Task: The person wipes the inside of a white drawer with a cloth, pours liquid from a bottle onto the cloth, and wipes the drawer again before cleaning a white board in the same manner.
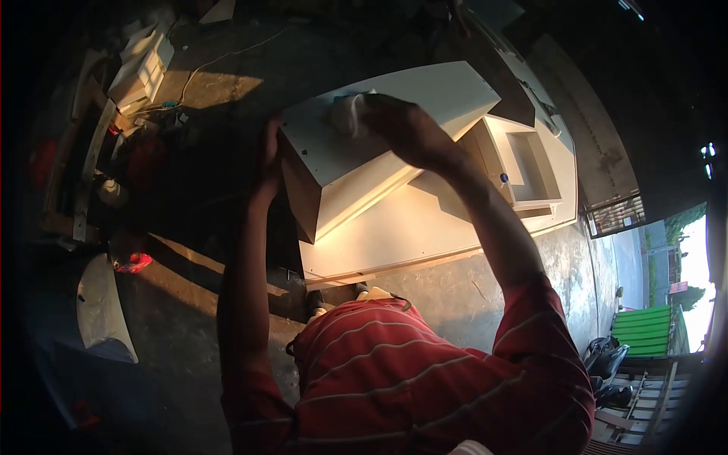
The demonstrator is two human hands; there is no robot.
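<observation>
A long white cabinet box [409,114] lies on a larger pale panel [379,243]. My right hand [398,125] is closed on a crumpled white cloth [349,115], which rests on the box's top face towards its left end. At the box's left end, my left hand [271,148] lies along the edge; its fingers are in shadow and hard to make out. Right of the box, a small open drawer frame [528,168] with a dark blue round spot stands on the panel.
Stacked pale boards [142,68] and wooden pieces stand at the upper left. A red object [134,263] and a curved pale board [105,307] lie on the left floor. A cable crosses the floor behind. A green slatted panel [642,330] is at the right.
</observation>
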